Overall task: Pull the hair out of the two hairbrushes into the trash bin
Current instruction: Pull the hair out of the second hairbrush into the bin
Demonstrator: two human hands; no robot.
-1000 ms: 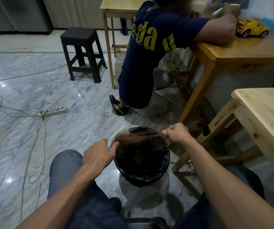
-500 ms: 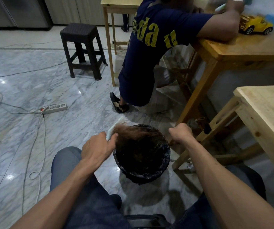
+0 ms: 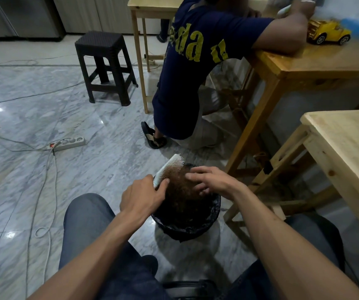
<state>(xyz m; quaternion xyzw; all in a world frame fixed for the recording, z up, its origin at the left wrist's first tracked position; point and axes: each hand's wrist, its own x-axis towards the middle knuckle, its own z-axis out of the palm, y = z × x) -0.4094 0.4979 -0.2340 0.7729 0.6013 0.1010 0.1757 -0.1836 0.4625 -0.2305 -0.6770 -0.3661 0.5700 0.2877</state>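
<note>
Hairbrush (image 3: 167, 168) in left hand (image 3: 142, 197); right hand (image 3: 210, 180) spread on hair (image 3: 179, 182).

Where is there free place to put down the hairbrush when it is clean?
The light wooden table at the right shows a bare top. The marble floor between the power strip and the trash bin is bare too. The darker table is crowded: yellow toy car, someone's arm.
</note>
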